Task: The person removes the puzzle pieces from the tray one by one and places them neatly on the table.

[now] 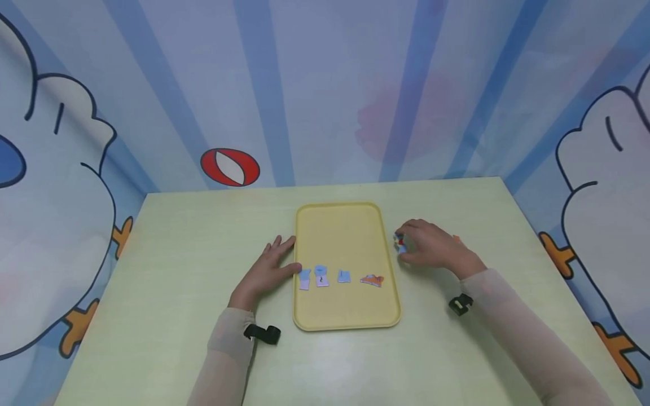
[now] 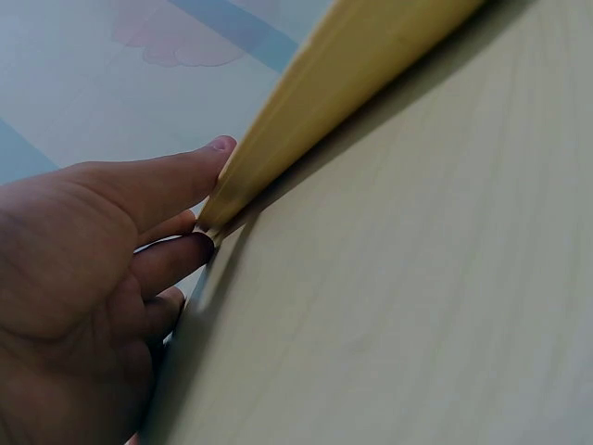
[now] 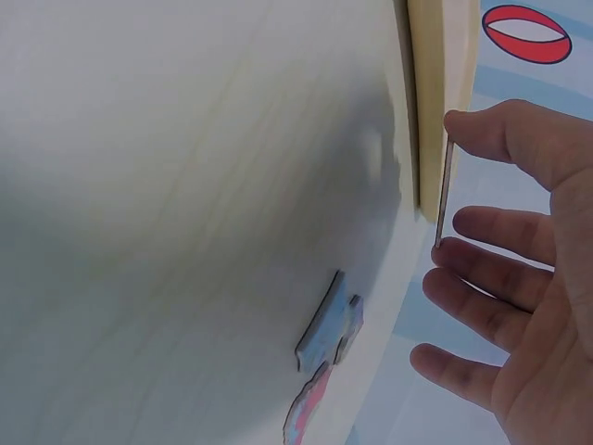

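Observation:
My right hand is just right of the yellow tray, over the table. Between thumb and fingertips it pinches a flat, colourful puzzle piece, which shows edge-on as a thin strip in the right wrist view. My left hand lies along the tray's left side, thumb at the rim and fingers extended against the edge. In a row across the lower tray lie blue-and-lilac pieces, a small blue piece and an orange piece.
In the right wrist view, more pieces lie on the table near the right hand, among them a blue one and a pink-and-blue one. The pale table meets a blue striped wall at the back. Cartoon-printed panels flank both sides.

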The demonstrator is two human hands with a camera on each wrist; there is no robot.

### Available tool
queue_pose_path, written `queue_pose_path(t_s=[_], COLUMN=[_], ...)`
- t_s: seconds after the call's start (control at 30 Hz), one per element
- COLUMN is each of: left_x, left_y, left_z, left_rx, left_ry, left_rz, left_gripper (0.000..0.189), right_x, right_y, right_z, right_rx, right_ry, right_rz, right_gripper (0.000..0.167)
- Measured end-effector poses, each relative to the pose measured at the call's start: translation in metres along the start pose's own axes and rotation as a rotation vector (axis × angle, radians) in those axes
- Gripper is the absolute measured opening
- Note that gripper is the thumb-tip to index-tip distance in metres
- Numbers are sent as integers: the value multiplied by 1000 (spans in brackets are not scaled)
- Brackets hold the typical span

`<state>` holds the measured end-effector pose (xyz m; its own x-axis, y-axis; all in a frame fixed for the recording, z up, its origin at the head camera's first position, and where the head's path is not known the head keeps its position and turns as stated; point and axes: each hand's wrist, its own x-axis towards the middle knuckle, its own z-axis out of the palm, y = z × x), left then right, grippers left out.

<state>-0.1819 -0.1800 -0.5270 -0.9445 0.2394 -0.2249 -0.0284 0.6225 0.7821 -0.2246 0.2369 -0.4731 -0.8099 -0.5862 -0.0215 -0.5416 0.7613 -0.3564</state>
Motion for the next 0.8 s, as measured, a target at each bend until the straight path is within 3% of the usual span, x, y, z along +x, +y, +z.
queue_pose_path(t_s=[0.8], left_x=[-1], left_y=[4], left_z=[-1], left_rx=[6], left_ry=[-2], left_rz=[-4], left_gripper=[80], right_x=[-8], right_y=[22], right_z=[9], right_rx=[-33], right_ry=[-22], right_rz=[38], right_gripper=[48])
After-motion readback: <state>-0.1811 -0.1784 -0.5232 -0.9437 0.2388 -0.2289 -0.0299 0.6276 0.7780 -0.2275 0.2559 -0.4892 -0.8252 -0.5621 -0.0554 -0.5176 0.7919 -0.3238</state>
